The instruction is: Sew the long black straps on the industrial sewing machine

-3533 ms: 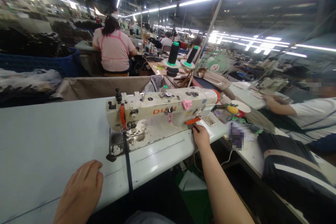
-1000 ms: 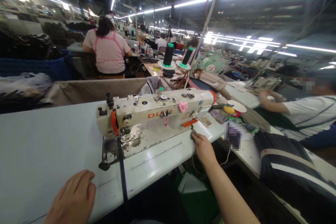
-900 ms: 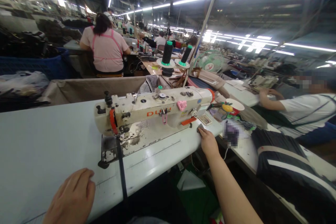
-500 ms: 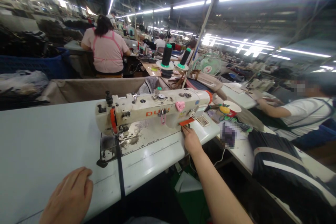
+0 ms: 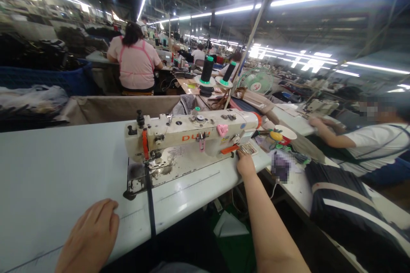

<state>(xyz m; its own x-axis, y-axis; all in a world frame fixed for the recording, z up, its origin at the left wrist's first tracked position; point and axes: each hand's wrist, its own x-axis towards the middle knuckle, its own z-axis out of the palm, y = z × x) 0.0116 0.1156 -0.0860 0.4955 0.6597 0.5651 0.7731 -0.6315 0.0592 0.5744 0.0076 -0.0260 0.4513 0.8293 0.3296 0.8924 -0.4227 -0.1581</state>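
Observation:
My left hand [image 5: 91, 234] rests on the pale table top [image 5: 64, 166], left of the sewing machine [image 5: 192, 136]. Its fingers lie loosely curved with nothing visible in them. A narrow dark strap [image 5: 150, 204] runs from under the presser foot over the table's front edge. My right hand [image 5: 246, 165] reaches to the right end of the machine bed, just below the orange lever [image 5: 229, 149] and beside a small framed picture [image 5: 250, 148]. Its fingertips are largely hidden, so whether they hold anything does not show.
Two black thread cones [image 5: 207, 70] stand behind the machine. On the right side table are a bowl [image 5: 285, 134] and a strapped bundle of dark fabric [image 5: 346, 204]. A co-worker in a white top [image 5: 368, 140] sits at right; another in pink [image 5: 137, 62] sits ahead.
My right hand has shifted right, from the small dark part under the orange lever toward the framed picture. My left hand stays on the table. The view has turned slightly.

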